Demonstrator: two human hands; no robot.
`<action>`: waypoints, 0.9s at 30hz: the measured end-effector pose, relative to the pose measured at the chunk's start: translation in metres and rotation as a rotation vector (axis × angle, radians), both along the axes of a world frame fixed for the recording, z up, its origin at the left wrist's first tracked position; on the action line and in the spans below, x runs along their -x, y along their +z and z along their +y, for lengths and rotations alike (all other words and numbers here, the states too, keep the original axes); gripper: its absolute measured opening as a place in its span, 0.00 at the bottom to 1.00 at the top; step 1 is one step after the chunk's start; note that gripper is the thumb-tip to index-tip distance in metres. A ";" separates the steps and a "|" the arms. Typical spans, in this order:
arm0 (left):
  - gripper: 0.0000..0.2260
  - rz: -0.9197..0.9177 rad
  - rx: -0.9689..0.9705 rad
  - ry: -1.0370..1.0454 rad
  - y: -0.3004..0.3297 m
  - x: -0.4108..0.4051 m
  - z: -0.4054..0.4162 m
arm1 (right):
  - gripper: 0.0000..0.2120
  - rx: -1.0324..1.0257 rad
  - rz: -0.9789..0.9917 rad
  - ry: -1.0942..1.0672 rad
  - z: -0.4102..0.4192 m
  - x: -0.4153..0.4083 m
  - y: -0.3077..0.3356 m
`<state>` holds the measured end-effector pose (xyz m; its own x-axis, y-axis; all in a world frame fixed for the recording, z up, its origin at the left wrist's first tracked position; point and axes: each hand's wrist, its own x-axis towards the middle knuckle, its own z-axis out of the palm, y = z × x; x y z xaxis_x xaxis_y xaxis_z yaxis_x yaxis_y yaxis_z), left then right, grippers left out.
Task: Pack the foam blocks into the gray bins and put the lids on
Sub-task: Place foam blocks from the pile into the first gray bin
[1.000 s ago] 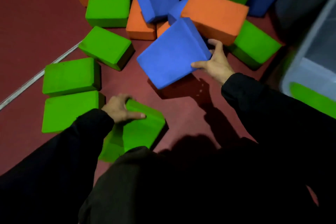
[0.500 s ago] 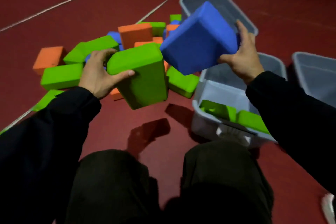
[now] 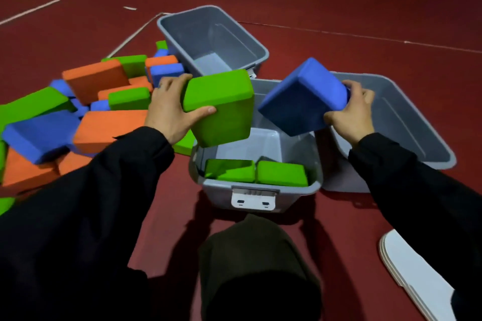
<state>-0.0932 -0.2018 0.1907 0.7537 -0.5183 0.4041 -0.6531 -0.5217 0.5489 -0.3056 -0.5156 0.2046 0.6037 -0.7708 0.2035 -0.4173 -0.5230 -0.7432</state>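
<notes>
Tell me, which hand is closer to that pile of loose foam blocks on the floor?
Left. The left hand, gripping a green block, is right beside the pile; the right hand, holding a blue block, is across the near bin.

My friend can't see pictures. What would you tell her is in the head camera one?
A person holds a green foam block in the left hand and a blue foam block in the right hand, above a gray bin with two green blocks inside. Two empty bins sit nearby, and a block pile lies on the left.
</notes>
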 end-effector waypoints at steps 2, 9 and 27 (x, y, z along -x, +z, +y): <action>0.42 0.030 -0.031 -0.002 -0.012 0.001 -0.022 | 0.34 -0.045 -0.034 -0.073 -0.013 0.001 -0.006; 0.37 0.118 -0.252 -0.021 -0.056 0.002 -0.069 | 0.35 0.004 0.029 -0.041 -0.034 -0.004 -0.030; 0.32 -0.260 -0.971 -0.267 -0.152 -0.028 -0.071 | 0.34 0.375 0.686 0.467 -0.028 -0.052 -0.099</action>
